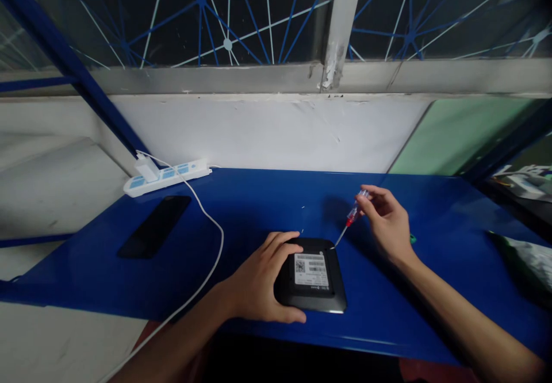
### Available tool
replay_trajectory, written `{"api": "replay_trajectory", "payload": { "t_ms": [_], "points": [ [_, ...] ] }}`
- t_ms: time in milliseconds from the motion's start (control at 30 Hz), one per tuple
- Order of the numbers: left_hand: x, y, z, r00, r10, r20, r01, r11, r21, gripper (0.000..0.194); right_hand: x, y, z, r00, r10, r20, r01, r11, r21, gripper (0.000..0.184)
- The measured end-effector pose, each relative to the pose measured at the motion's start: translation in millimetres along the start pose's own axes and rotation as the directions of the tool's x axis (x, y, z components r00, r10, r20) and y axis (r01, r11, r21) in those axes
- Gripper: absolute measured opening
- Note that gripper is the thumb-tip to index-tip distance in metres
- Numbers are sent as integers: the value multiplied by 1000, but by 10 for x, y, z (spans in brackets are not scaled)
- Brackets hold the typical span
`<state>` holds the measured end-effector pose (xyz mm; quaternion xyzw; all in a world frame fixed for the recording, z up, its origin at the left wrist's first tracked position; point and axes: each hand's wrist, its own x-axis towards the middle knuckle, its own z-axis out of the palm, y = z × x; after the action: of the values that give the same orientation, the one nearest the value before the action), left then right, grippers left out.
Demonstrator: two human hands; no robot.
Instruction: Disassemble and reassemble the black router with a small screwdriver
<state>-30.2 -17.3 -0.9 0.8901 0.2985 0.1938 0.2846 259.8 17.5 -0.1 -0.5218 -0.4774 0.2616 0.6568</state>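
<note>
A flat black box (338, 279) with a white printed label (311, 272) lies label side up near the table's front edge. My left hand (269, 279) grips it from the left, thumb along the near edge and fingers over the far edge. In my right hand (383, 219) is a screwdriver (352, 214) with a clear and red handle, pinched near the handle's top. The screwdriver slants down to the left, and its tip meets the box at the far right corner. Whether a screw sits under the tip is too small to tell.
On the blue table (259, 199) a black phone (155, 226) lies at the left. Behind it is a white power strip (168, 177) with a plugged-in charger (147, 169). A white cable (211, 216) runs past my left arm. A plastic bag (528, 259) lies at the right.
</note>
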Motion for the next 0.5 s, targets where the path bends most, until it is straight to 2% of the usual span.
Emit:
{"api": "replay_trajectory", "payload": {
  "t_ms": [167, 500],
  "points": [
    [-2, -1, 6, 1000, -1, -8, 1, 1000, -4, 94, -47, -40, 40, 998, 42, 51, -45, 996, 76, 31],
    [-7, -49, -9, 999, 1, 34, 0, 1000, -26, 100, -42, -40, 21, 992, 124, 2, -124, 991, 46, 32]
  ]
}}
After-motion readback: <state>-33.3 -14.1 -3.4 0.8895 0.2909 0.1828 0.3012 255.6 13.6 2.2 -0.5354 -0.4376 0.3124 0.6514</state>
